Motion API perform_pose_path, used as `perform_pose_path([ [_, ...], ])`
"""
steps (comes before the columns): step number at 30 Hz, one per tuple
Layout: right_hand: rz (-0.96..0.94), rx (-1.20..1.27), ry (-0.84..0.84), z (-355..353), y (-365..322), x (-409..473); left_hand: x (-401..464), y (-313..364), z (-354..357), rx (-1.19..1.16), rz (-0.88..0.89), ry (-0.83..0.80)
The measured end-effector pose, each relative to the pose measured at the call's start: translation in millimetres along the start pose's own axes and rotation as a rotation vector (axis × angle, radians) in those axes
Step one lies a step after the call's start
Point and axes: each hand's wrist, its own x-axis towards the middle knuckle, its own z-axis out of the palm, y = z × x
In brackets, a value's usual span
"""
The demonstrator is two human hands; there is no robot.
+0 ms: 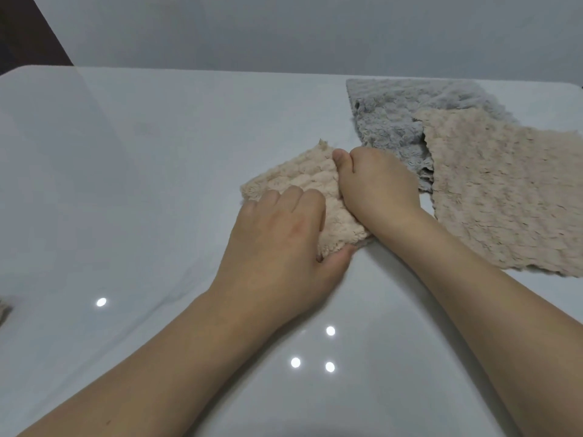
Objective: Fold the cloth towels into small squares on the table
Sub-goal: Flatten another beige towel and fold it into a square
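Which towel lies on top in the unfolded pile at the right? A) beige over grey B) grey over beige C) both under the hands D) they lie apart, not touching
A: the flat beige towel overlaps the near corner of the grey towel, covering part of it, while both hands, left hand and right hand, are on the small folded towel.

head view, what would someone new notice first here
First the two bare hands in the middle of the white table: the left hand and the right hand both grip a small folded beige towel. Next, to the right, a larger beige towel lies flat and unfolded, overlapping a grey towel behind it.
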Motion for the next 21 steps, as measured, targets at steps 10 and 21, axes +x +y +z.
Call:
perform_pose_path([
  [10,0.029,0.044,-0.063,-5,-4,-1,4,4,10,0.018,-0.105,0.045],
  [21,-0.008,-0.020,-0.095,-8,-5,-2,1,0,2,0.051,-0.156,-0.131],
])
